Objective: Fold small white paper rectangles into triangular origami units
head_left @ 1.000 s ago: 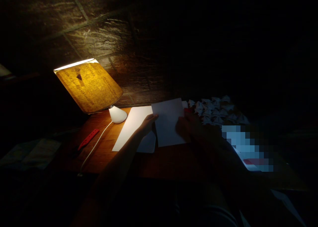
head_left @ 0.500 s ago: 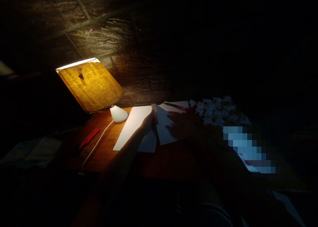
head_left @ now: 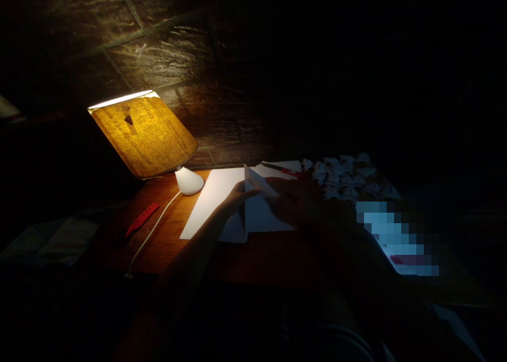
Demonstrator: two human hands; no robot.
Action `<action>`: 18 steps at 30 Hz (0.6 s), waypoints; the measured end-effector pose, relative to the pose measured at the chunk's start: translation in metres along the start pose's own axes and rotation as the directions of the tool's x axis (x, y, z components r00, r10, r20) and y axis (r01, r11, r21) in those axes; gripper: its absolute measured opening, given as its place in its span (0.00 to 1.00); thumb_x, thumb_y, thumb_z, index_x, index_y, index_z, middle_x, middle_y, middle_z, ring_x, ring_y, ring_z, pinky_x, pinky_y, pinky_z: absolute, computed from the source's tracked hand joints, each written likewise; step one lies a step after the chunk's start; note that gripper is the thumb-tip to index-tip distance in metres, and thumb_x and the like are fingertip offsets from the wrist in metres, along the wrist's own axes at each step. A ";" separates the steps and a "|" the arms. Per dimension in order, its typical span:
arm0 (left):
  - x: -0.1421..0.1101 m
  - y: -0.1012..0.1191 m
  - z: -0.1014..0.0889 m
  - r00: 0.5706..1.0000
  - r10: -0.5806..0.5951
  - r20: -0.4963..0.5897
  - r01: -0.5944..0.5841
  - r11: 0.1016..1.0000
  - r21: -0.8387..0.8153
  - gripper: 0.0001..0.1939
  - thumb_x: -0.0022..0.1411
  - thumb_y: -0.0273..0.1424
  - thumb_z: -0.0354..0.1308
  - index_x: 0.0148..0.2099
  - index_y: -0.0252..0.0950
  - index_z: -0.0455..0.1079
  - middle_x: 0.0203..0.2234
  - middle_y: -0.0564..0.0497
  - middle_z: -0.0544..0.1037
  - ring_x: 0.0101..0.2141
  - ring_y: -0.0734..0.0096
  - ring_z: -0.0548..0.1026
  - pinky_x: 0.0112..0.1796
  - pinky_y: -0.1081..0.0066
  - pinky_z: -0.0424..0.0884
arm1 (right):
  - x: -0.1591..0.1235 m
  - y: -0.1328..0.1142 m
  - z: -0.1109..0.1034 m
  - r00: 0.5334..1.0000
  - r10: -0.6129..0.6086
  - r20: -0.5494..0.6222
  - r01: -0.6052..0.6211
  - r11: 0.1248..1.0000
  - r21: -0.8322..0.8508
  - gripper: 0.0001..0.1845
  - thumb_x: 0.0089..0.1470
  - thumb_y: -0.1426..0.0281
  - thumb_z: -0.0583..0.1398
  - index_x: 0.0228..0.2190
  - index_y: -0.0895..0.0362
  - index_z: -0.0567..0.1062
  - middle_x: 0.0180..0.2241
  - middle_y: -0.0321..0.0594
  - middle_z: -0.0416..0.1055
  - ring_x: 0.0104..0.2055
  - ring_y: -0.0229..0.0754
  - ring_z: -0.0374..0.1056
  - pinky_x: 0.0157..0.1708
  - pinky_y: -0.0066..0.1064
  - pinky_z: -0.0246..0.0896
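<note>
A white sheet of paper (head_left: pixel 263 219) is between my hands on the wooden table, its upper left part raised in a slanting fold. My left hand (head_left: pixel 235 196) grips the left side of that sheet, the thumb reaching right across it. My right hand (head_left: pixel 287 206) lies in deep shadow at the sheet's right side, its fingers closed on the raised paper; their exact hold is hard to see. Beneath and left of my left hand, another white sheet (head_left: pixel 209 201) lies flat.
A lit lamp (head_left: pixel 146 135) with a printed shade stands at the left, its white cord (head_left: pixel 152 238) crossing the table (head_left: pixel 174 246). A red-handled tool (head_left: pixel 142 218) lies beside the cord. Many folded paper pieces (head_left: pixel 344 177) cover the back right, near a glowing, pixelated screen (head_left: pixel 396 240).
The sheet's upper part has been lifted and bent over to the right. My left thumb now stretches across it, and my right hand has closed in on the paper.
</note>
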State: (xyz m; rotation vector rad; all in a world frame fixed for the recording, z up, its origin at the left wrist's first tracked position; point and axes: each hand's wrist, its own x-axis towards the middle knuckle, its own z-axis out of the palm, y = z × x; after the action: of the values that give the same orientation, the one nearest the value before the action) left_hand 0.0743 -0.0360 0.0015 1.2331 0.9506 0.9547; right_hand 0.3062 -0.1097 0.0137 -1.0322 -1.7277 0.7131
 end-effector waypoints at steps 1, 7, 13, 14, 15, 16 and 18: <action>0.000 -0.001 -0.001 1.000 -0.007 -0.001 0.007 1.000 0.023 0.28 0.40 0.39 0.81 0.42 0.32 0.79 0.33 0.45 0.84 0.31 0.63 0.80 0.36 0.66 0.77 | 0.000 0.000 -0.001 1.000 -0.015 0.013 0.015 1.000 -0.005 0.26 0.60 0.65 0.61 0.59 0.49 0.78 0.60 0.43 0.76 0.60 0.50 0.73 0.60 0.44 0.68; -0.001 -0.002 -0.003 0.999 0.000 0.049 -0.007 0.991 0.130 0.33 0.41 0.41 0.81 0.47 0.30 0.77 0.39 0.42 0.85 0.37 0.57 0.82 0.40 0.62 0.79 | 0.001 0.000 -0.004 0.997 0.079 -0.004 -0.079 0.990 -0.113 0.22 0.62 0.63 0.61 0.55 0.56 0.78 0.50 0.50 0.81 0.50 0.53 0.77 0.51 0.44 0.72; -0.003 0.002 0.000 0.989 0.038 0.142 -0.062 0.983 0.174 0.36 0.42 0.42 0.81 0.51 0.30 0.76 0.42 0.40 0.85 0.43 0.51 0.82 0.44 0.58 0.79 | 0.002 -0.005 -0.006 0.974 0.182 0.138 -0.174 0.982 -0.072 0.19 0.63 0.58 0.60 0.42 0.58 0.84 0.41 0.48 0.82 0.43 0.51 0.76 0.43 0.40 0.71; -0.004 0.003 0.001 0.988 0.043 0.150 -0.069 0.983 0.171 0.37 0.43 0.41 0.80 0.52 0.30 0.75 0.42 0.40 0.85 0.44 0.51 0.82 0.44 0.59 0.79 | 0.002 -0.005 -0.006 0.967 0.201 0.158 -0.196 0.979 -0.048 0.19 0.63 0.57 0.60 0.41 0.58 0.84 0.40 0.47 0.83 0.41 0.51 0.76 0.42 0.40 0.70; -0.004 0.004 0.001 0.986 0.046 0.161 -0.073 0.984 0.163 0.37 0.43 0.41 0.80 0.52 0.30 0.75 0.42 0.40 0.85 0.44 0.51 0.82 0.44 0.59 0.79 | 0.002 -0.005 -0.007 0.960 0.219 0.176 -0.218 0.976 -0.025 0.20 0.63 0.56 0.60 0.40 0.58 0.84 0.39 0.46 0.83 0.41 0.51 0.76 0.41 0.39 0.70; -0.004 0.005 0.002 0.983 0.046 0.175 -0.073 0.986 0.153 0.37 0.43 0.41 0.80 0.53 0.29 0.75 0.42 0.40 0.85 0.44 0.52 0.82 0.44 0.60 0.79 | 0.001 -0.006 -0.007 0.954 0.232 0.191 -0.235 0.972 -0.008 0.21 0.63 0.55 0.60 0.40 0.58 0.85 0.39 0.46 0.83 0.40 0.50 0.76 0.40 0.38 0.70; -0.005 0.006 0.003 0.978 0.039 0.203 -0.066 0.990 0.125 0.38 0.44 0.42 0.80 0.53 0.28 0.75 0.43 0.39 0.85 0.43 0.54 0.82 0.44 0.61 0.78 | 0.001 -0.007 -0.009 0.948 0.247 0.201 -0.252 0.968 0.000 0.21 0.62 0.55 0.60 0.39 0.57 0.85 0.38 0.45 0.83 0.40 0.50 0.76 0.39 0.37 0.69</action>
State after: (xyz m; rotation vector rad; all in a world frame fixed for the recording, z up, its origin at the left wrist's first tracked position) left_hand 0.0751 -0.0411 0.0082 1.4435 0.8348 0.8010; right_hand 0.3115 -0.1119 0.0235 -1.2099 -1.7687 1.0276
